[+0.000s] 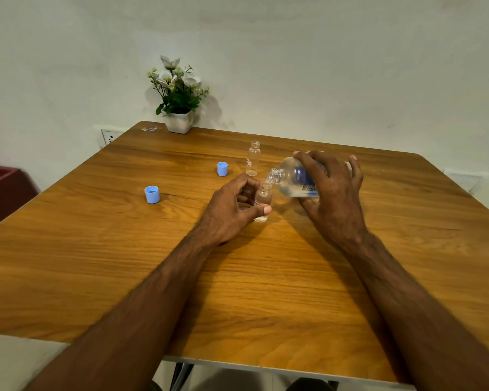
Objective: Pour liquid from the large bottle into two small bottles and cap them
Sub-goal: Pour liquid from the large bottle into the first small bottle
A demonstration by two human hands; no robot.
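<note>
Right hand gripped the large bottle, fingers curled over its body, tipped nearly flat with its open neck at the mouth of a small bottle. Left hand held that small bottle upright on the wooden table, thumb and fingers round it. Second small bottle stood uncapped just behind. Two blue caps lay to the left. Potted flowers at the far edge.

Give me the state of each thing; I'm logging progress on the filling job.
Large bottle: uncapped, tipped, held by right hand.
Near small bottle: uncapped, upright, held by left hand.
Far small bottle: uncapped, upright, apparently empty.
Two blue caps: off, on table.
</note>
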